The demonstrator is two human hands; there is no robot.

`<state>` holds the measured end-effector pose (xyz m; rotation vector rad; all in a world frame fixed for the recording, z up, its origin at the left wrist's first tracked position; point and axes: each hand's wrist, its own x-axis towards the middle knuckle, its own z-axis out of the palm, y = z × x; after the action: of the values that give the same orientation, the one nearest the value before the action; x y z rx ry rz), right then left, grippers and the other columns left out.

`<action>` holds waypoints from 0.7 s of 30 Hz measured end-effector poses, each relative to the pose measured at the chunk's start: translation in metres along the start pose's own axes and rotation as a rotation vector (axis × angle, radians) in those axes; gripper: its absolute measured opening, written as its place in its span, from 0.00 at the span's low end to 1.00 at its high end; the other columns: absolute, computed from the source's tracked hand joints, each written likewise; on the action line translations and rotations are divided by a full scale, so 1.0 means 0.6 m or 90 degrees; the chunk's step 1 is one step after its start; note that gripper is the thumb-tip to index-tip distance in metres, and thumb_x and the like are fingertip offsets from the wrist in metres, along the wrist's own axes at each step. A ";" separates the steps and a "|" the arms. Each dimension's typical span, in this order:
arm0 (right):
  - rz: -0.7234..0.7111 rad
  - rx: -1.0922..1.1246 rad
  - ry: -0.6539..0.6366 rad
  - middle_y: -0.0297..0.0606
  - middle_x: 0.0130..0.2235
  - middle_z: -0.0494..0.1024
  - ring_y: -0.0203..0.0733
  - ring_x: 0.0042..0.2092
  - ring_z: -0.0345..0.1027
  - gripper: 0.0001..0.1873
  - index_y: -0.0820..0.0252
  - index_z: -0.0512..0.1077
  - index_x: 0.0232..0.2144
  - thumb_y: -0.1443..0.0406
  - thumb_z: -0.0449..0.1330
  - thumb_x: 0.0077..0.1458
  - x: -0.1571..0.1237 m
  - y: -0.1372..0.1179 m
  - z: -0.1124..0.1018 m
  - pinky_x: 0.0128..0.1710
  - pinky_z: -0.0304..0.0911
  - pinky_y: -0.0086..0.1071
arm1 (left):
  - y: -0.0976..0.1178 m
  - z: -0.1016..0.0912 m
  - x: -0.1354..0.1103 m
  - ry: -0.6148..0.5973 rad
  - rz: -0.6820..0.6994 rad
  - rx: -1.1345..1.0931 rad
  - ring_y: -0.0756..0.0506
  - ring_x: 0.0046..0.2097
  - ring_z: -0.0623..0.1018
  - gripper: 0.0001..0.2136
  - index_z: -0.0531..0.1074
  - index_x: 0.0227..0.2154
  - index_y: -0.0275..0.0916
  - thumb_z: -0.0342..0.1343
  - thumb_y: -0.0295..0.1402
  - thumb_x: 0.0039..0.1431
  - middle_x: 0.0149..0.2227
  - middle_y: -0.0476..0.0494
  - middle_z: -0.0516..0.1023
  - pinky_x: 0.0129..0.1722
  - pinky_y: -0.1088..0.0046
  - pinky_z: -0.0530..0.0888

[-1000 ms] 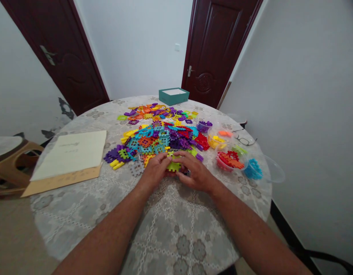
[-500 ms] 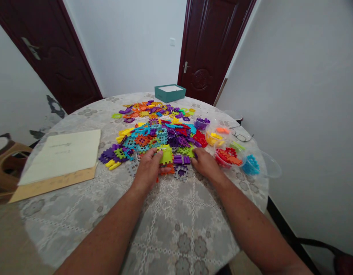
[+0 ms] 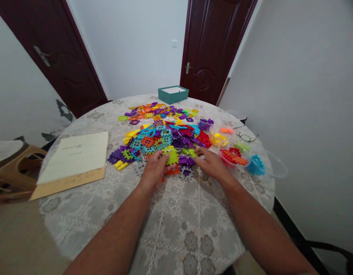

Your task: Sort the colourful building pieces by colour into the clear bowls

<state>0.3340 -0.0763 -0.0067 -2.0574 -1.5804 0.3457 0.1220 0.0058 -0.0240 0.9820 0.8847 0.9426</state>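
My left hand [image 3: 155, 167] is closed on a lime-green building piece [image 3: 171, 156] with notched edges, pinched under the thumb above the front of the pile. My right hand [image 3: 208, 162] is at the pile's front right, thumb and fingers apart, close to lime-green pieces [image 3: 189, 152] lying there. Whether its fingertips touch them I cannot tell. Between the hands lie purple connector pieces [image 3: 186, 160] and a grey notched piece [image 3: 186, 173]. An orange piece [image 3: 173, 170] shows just below the held one. The mixed pile [image 3: 165, 133] of turquoise, purple, red and yellow pieces rises behind.
At the right stand clear tubs of purple [image 3: 205, 123], yellow [image 3: 217, 139] and red pieces [image 3: 233, 157], with blue pieces [image 3: 256, 165] and eyeglasses [image 3: 246, 137] nearby. A second heap [image 3: 153, 111] and a green box [image 3: 173, 94] are farther back. Paper [image 3: 75, 154] lies left.
The whole view has shifted slightly to the right. My left hand still holds the lime-green piece, now tilted a little. The thumb and fingers of my right hand look more extended.
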 end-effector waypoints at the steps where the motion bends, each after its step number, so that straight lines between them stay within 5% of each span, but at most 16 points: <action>1: -0.035 0.028 0.012 0.43 0.51 0.82 0.44 0.44 0.76 0.18 0.57 0.74 0.53 0.64 0.57 0.62 -0.003 -0.005 0.002 0.47 0.68 0.35 | 0.002 0.000 -0.001 -0.001 -0.001 -0.005 0.48 0.38 0.81 0.09 0.71 0.38 0.38 0.64 0.34 0.59 0.41 0.43 0.77 0.38 0.67 0.86; 5: -0.199 0.080 0.048 0.48 0.58 0.75 0.42 0.39 0.74 0.24 0.57 0.71 0.59 0.65 0.57 0.60 -0.016 -0.020 0.017 0.44 0.71 0.37 | 0.008 0.003 -0.007 -0.033 -0.005 -0.024 0.46 0.42 0.82 0.08 0.74 0.38 0.37 0.64 0.31 0.57 0.44 0.41 0.80 0.40 0.68 0.85; 11: -0.356 0.043 0.018 0.48 0.65 0.68 0.49 0.60 0.69 0.25 0.54 0.70 0.60 0.67 0.57 0.61 -0.024 -0.029 0.034 0.57 0.70 0.44 | 0.006 0.004 -0.013 -0.104 -0.046 -0.075 0.45 0.42 0.83 0.10 0.75 0.41 0.37 0.64 0.35 0.58 0.44 0.39 0.81 0.39 0.67 0.84; 17: -0.389 0.075 0.005 0.44 0.68 0.67 0.46 0.65 0.65 0.27 0.55 0.69 0.62 0.70 0.55 0.61 -0.020 -0.030 0.052 0.62 0.67 0.43 | 0.006 0.004 -0.015 -0.172 -0.038 -0.001 0.44 0.44 0.83 0.16 0.76 0.45 0.37 0.69 0.33 0.54 0.46 0.39 0.82 0.43 0.68 0.83; 21: -0.289 0.048 0.094 0.45 0.67 0.69 0.48 0.65 0.65 0.27 0.56 0.71 0.61 0.71 0.52 0.62 -0.009 -0.022 0.050 0.63 0.66 0.44 | 0.014 0.004 -0.013 -0.145 -0.046 0.014 0.44 0.43 0.83 0.17 0.75 0.48 0.37 0.66 0.31 0.55 0.48 0.38 0.82 0.39 0.68 0.85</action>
<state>0.3068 -0.0716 -0.0252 -1.5678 -1.8467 0.0823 0.1195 0.0003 -0.0144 1.0465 0.7343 0.7442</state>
